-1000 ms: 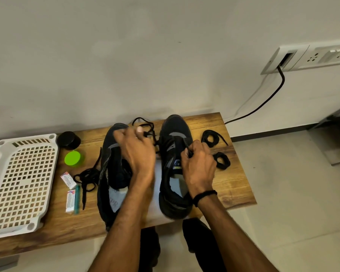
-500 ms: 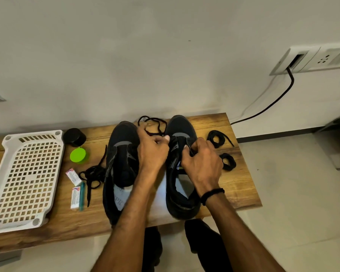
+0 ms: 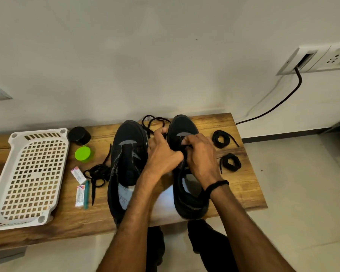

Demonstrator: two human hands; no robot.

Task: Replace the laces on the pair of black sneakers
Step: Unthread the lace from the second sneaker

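Two black sneakers stand side by side on a wooden bench [image 3: 241, 195], toes toward the wall. The left sneaker [image 3: 127, 154] has no lace in it. Both hands work at the eyelets of the right sneaker [image 3: 186, 199]. My left hand [image 3: 162, 154] pinches a black lace [image 3: 152, 120] that loops out behind the toes. My right hand [image 3: 199, 154] grips the lace at the tongue; its fingertips hide the eyelets. A loose tangled lace [image 3: 96, 173] lies left of the left sneaker. Two coiled black laces [image 3: 221, 138] [image 3: 231, 161] lie on the right.
A white perforated tray [image 3: 30, 175] lies at the left end of the bench. A black jar [image 3: 79, 135], a green lid [image 3: 83, 153] and two small packets [image 3: 78, 174] [image 3: 81, 196] sit between tray and sneakers. A black cable [image 3: 279, 103] hangs from the wall socket.
My left hand has moved from over the left sneaker across to the right sneaker's eyelets, beside my right hand. The camera view has shifted slightly.
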